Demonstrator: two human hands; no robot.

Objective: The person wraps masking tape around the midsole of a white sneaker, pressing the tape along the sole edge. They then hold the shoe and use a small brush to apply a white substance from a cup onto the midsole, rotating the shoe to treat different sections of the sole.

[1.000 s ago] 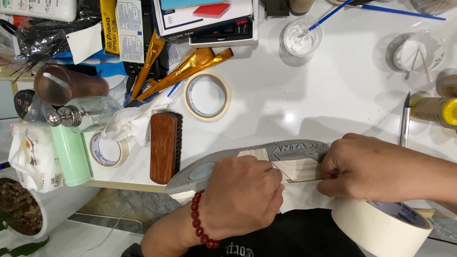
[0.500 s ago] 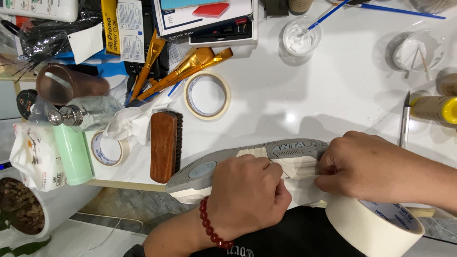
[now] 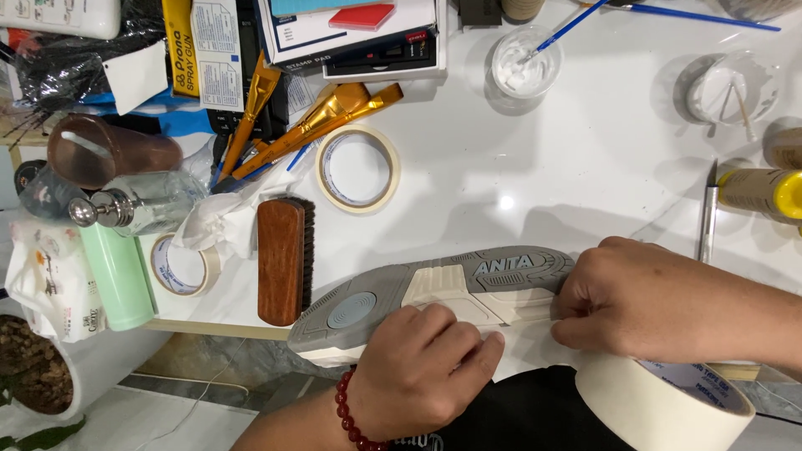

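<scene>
At the near edge of the white table (image 3: pixel 585 167), you hold a sneaker (image 3: pixel 434 292) sole-up, its grey and cream tread facing the camera. Your left hand (image 3: pixel 422 367) is closed over the shoe's near side, fingers curled on the cream midsole. Your right hand (image 3: pixel 643 301) pinches together at the heel end, on the pale edge there. A large roll of masking tape (image 3: pixel 668 405) hangs around your right wrist. A wooden brush (image 3: pixel 280 259) lies just left of the toe, and a smaller tape roll (image 3: pixel 357 169) sits beyond it.
</scene>
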